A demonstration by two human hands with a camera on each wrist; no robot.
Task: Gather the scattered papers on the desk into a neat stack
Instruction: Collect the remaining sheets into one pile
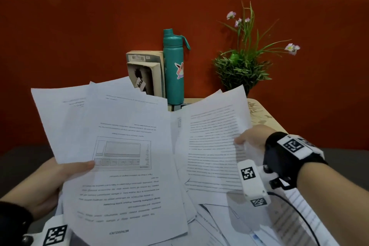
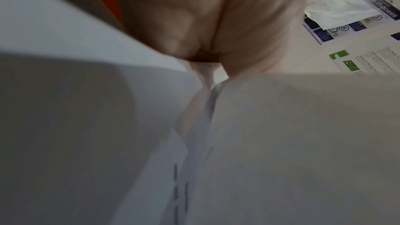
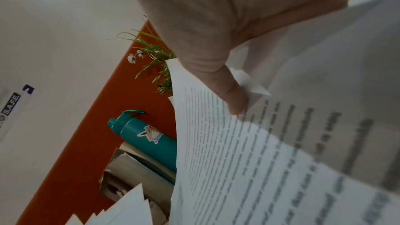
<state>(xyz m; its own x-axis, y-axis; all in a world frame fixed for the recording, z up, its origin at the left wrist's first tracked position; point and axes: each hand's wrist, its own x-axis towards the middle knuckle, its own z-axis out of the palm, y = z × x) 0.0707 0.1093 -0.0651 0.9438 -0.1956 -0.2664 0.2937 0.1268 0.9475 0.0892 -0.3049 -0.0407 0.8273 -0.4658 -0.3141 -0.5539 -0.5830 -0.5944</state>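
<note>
My left hand grips a loose fan of printed sheets lifted above the desk, thumb on the top page beside its diagram. In the left wrist view the hand shows only palm and thumb base, with those sheets filling the picture. My right hand pinches the right edge of a text page, held up beside the fan. The right wrist view has the thumb pressed on that page. More papers lie scattered underneath on the desk.
At the back a teal water bottle stands next to leaning books, with a potted plant to their right. The pale desk shows bare at its far right corner. An orange wall panel runs behind.
</note>
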